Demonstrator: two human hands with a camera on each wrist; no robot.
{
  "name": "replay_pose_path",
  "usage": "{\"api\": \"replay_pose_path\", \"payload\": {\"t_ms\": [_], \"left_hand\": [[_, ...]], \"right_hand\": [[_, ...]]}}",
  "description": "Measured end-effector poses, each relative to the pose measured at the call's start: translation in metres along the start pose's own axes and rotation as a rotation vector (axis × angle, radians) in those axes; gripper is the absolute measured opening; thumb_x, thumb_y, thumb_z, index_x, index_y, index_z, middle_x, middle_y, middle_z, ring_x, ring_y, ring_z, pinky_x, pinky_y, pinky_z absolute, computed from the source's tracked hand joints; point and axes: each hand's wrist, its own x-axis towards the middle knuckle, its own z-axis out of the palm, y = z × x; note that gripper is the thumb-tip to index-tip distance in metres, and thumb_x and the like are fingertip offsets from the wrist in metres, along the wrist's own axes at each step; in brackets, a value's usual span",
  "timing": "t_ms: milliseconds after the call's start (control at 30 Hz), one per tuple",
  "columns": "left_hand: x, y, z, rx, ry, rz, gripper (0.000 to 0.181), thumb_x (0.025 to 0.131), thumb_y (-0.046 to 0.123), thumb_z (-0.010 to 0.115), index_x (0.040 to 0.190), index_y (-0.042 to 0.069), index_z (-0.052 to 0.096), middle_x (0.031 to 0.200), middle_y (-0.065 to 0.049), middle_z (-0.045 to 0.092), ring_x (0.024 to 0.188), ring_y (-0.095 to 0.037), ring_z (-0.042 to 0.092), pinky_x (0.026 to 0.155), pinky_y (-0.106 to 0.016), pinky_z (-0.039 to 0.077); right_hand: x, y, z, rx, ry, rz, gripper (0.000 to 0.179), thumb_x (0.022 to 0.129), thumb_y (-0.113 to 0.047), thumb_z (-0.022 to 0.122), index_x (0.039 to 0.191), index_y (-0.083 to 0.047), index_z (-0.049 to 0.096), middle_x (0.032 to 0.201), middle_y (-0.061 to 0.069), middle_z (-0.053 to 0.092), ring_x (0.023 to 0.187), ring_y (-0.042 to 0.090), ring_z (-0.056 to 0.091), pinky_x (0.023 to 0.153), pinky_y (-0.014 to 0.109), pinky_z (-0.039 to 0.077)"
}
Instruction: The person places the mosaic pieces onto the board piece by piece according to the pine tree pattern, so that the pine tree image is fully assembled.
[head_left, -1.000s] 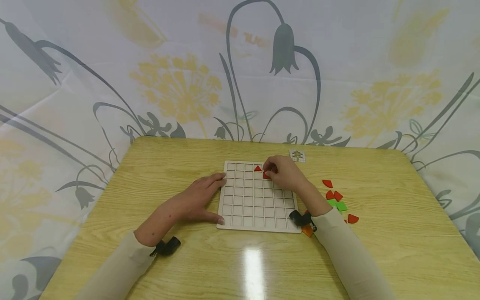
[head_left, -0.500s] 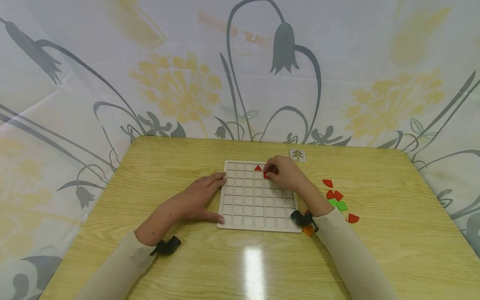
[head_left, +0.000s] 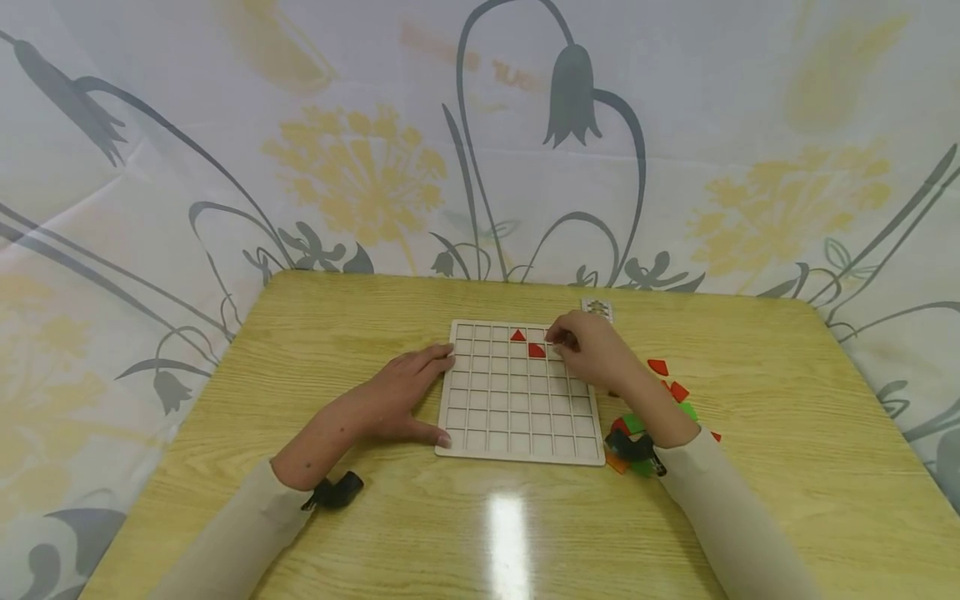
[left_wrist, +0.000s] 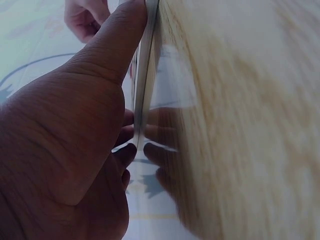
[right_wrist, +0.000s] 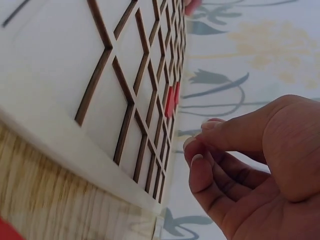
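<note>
A pale grid board (head_left: 495, 417) lies on the wooden table. My left hand (head_left: 397, 396) rests against its left edge, fingers spread and thumb at the near corner; in the left wrist view the thumb (left_wrist: 112, 42) lies along the edge. Two red pieces sit in cells toward the far side: a triangle (head_left: 517, 336) and, one row nearer and to its right, a round-cornered piece (head_left: 537, 351). Just right of them my right hand (head_left: 596, 346) hovers over the board. Its fingers are loosely bent, and the right wrist view shows nothing between thumb and fingertips (right_wrist: 200, 170).
Loose red (head_left: 657, 367), green (head_left: 688, 410) and orange (head_left: 617, 463) pieces lie right of the board, partly under the right forearm. Beyond the board's far right corner is a small patterned card (head_left: 597, 307), partly covered by the right hand. A patterned curtain (head_left: 360, 167) hangs behind the table.
My right hand has let go of the red round-cornered piece, which stays in its cell, and has moved a little to the right. The left hand has stayed at the board's edge.
</note>
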Motion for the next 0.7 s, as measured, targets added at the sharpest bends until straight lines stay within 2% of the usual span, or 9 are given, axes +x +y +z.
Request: {"api": "replay_pose_path", "payload": {"t_ms": [200,433,700], "left_hand": [[0.000,-0.002,0.001,0.010,-0.007,-0.005,0.120,0.083,0.071,0.080,0.166,0.003,0.029,0.175,-0.015,0.019,0.159,-0.037,0.026,0.127,-0.056,0.024],[0.000,-0.001,0.001,0.010,0.000,0.010,0.119,0.083,0.069,0.081,0.166,0.002,0.029,0.175,-0.015,0.020,0.158,-0.038,0.027,0.127,-0.057,0.025],[0.000,-0.001,0.001,0.005,0.007,0.008,0.119,0.083,0.069,0.081,0.166,0.002,0.029,0.175,-0.014,0.020,0.159,-0.037,0.026,0.127,-0.057,0.025]], "right_hand": [[-0.012,0.006,-0.005,-0.037,0.011,-0.008,0.013,0.101,-0.001,0.066,0.109,-0.002,0.076,0.104,0.010,0.072,0.092,0.025,0.066,0.083,0.045,0.057],[-0.030,0.015,-0.016,-0.029,0.002,0.016,0.013,0.101,0.002,0.065,0.109,0.000,0.075,0.102,0.010,0.072,0.089,0.023,0.065,0.080,0.043,0.056],[-0.047,0.024,-0.027,-0.072,0.006,-0.003,0.010,0.100,-0.002,0.070,0.107,-0.002,0.077,0.098,0.006,0.071,0.085,0.019,0.064,0.075,0.039,0.055]]}}
